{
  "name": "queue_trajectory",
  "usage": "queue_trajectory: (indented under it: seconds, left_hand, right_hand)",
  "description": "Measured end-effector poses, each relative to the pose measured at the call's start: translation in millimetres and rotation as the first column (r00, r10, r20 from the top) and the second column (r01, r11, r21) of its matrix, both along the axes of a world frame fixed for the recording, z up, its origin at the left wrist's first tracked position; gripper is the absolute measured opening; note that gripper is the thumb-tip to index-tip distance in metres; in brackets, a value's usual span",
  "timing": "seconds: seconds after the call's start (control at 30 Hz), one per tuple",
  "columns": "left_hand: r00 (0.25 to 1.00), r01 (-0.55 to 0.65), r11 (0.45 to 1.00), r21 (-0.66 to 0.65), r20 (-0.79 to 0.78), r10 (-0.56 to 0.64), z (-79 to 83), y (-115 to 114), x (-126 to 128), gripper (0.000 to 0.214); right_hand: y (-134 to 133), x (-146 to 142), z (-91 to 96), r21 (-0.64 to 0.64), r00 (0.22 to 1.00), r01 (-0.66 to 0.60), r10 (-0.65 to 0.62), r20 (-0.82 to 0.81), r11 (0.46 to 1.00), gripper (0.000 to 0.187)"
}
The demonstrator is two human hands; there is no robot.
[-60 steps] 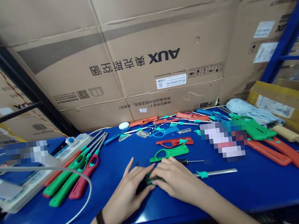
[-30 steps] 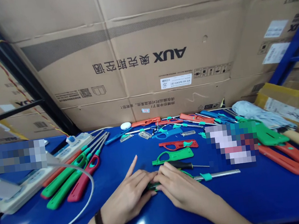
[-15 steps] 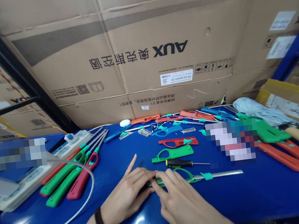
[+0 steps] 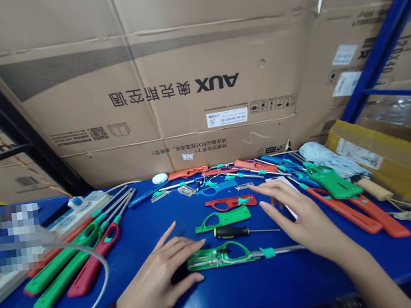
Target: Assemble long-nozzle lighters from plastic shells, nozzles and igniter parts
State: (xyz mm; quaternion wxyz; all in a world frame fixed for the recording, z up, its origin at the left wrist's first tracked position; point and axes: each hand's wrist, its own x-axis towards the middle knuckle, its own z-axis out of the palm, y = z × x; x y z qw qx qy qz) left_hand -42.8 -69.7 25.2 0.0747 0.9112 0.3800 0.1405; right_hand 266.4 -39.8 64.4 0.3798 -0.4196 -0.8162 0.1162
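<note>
An opened green gas lighter (image 4: 218, 257) lies on the blue table, its clear fuel tank and inner parts exposed and its metal tube pointing right. My left hand (image 4: 163, 266) grips its butt end, thumb along the near edge and forefinger along the far edge. Raised above the table on the right, my right hand (image 4: 303, 217) is open and empty, fingers spread, partly covering a pale pink flat object (image 4: 284, 184). Beyond the lighter lie a black-and-yellow screwdriver (image 4: 233, 231), a green casing half (image 4: 231, 215) and a red casing half (image 4: 217, 204) with a teal piece on it.
Several lighters (image 4: 91, 260) and a white power strip (image 4: 91, 200) are at the left, with a white cable (image 4: 106, 281) curving forward. More lighter parts (image 4: 217, 187) line the back before a large cardboard box (image 4: 164, 59). Orange lighters (image 4: 347, 211) and an umbrella (image 4: 329, 156) lie right.
My right hand has let go of the green lighter and moved right and away from me, its fingers opening. My left hand stays at the lighter's butt end. The camera view has shifted.
</note>
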Motion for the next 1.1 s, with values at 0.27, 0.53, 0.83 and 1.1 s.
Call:
queue_trajectory:
  seconds: [0.27, 0.53, 0.83, 1.1]
  left_hand:
    - [0.992, -0.058, 0.997, 0.045, 0.115, 0.053, 4.5, 54, 24, 0.027]
    - [0.979, -0.145, 0.977, 0.154, 0.163, 0.120, -5.3, 112, 36, 0.019]
    - [0.951, -0.049, 0.998, 0.047, 0.306, 0.033, -0.3, 64, 53, 0.021]
    - [0.966, 0.154, 0.987, 0.055, 0.201, -0.162, -4.4, 45, 35, 0.048]
  right_hand:
    - [24, -3, 4.2, 0.086, 0.995, -0.003, -0.006, 0.102, 0.996, 0.032]
    - [76, -18, 5.1, 0.240, 0.950, 0.043, -0.114, 0.291, 0.970, 0.017]
    - [82, 0, -34.4, -0.185, 0.921, 0.014, 0.059, 0.385, 0.983, 0.012]
    - [89, 2, -32.6, -0.180, 0.927, 0.004, 0.064, 0.371, 0.984, 0.002]
